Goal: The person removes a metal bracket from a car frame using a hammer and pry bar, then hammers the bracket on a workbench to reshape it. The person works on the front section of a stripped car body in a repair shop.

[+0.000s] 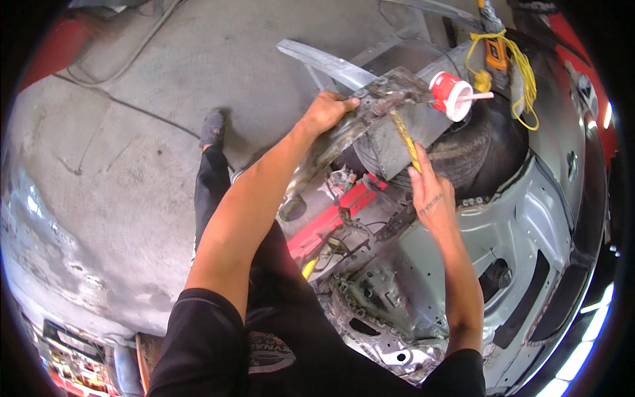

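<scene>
My left hand [325, 112] is closed on the far end of a long, scuffed metal car panel piece [331, 147], its thumb lying along the edge. My right hand [431, 193] is wrapped round the worn yellow handle of a hammer [404, 135]. The hammer's head overlaps the panel, a little to the right of my left hand; whether it touches cannot be made out. Beneath the panel's far end is a flat grey board or sheet [397, 147], close to a black tyre [473, 151].
A red and white tub [444, 89] with a stick in it stands beyond the tyre. An orange tool [496, 53] and coiled yellow cord [531, 89] lie at the far right. The stripped car body [539, 212] fills the right, with a red beam [327, 225] below. Hoses cross the floor [142, 165].
</scene>
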A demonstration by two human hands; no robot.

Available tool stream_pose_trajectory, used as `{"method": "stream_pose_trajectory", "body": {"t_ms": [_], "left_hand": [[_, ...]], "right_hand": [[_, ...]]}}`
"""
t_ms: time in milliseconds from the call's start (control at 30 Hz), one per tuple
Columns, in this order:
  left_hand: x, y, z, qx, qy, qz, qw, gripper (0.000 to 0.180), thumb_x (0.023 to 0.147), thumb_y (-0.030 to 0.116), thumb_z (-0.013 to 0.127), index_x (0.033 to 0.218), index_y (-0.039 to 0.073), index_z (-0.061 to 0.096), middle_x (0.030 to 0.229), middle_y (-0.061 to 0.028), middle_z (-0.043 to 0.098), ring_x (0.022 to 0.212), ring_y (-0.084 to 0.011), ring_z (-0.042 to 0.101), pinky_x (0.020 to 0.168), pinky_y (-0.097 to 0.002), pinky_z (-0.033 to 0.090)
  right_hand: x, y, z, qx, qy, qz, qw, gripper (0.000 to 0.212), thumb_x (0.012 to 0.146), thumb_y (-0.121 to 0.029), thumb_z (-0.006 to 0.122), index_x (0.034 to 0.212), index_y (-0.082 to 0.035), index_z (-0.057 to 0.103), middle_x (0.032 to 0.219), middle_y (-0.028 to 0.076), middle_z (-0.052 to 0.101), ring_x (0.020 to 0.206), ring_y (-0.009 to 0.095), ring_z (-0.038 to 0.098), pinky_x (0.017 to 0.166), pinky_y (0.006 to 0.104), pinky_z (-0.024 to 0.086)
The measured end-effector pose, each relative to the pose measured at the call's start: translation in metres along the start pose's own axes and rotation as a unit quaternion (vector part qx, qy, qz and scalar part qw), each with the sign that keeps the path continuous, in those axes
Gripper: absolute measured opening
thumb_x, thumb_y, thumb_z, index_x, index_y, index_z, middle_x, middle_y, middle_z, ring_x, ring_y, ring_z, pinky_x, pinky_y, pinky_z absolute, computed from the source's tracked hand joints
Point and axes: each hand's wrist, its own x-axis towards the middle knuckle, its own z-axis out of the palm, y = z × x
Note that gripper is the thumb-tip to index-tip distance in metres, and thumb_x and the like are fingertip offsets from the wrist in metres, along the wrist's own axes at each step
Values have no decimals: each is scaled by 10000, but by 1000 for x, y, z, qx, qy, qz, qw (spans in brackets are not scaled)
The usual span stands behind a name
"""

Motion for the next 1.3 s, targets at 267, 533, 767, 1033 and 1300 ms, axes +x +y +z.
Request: {"method": "stream_pose_trajectory", "body": {"t_ms": [267,533,767,1033,1300], "left_hand": [[-15,30,-6,15,12,-8,1000,541,948,427,660,1117,-83,721,1024,-216,739,945,-267,699,888,-410,521],[-82,97,-27,-92,55,-14,994,433,977,351,671,1059,-73,710,916,-142,729,801,-192,670,756,-354,524],[-128,128,-60,-325,-20,46,944,309,1030,341,592,915,57,637,769,-57,638,654,-182,606,614,-348,509],[-200,121,-73,-499,-89,67,860,276,970,339,534,862,86,521,662,-25,387,613,-168,392,602,-331,392],[-313,81,-44,-545,-99,40,832,207,945,252,495,857,65,502,665,-27,378,603,-167,395,579,-299,414]], "right_hand": [[-7,-3,6,46,-21,63,997,452,1012,-215,583,1432,-69,506,844,232,693,739,444,674,654,482,516],[-99,-55,48,450,178,227,845,258,1013,-201,605,1190,-13,595,720,4,554,585,105,536,563,287,455],[-205,-123,78,627,135,293,709,298,953,-193,667,1139,30,601,866,48,649,787,131,615,763,282,493],[-289,-168,69,610,111,240,747,324,899,-151,694,1182,-9,625,1031,65,686,956,154,620,900,306,472],[-421,-228,153,660,137,271,687,340,862,-118,692,1172,-4,614,911,29,655,821,101,591,781,269,474]]}}
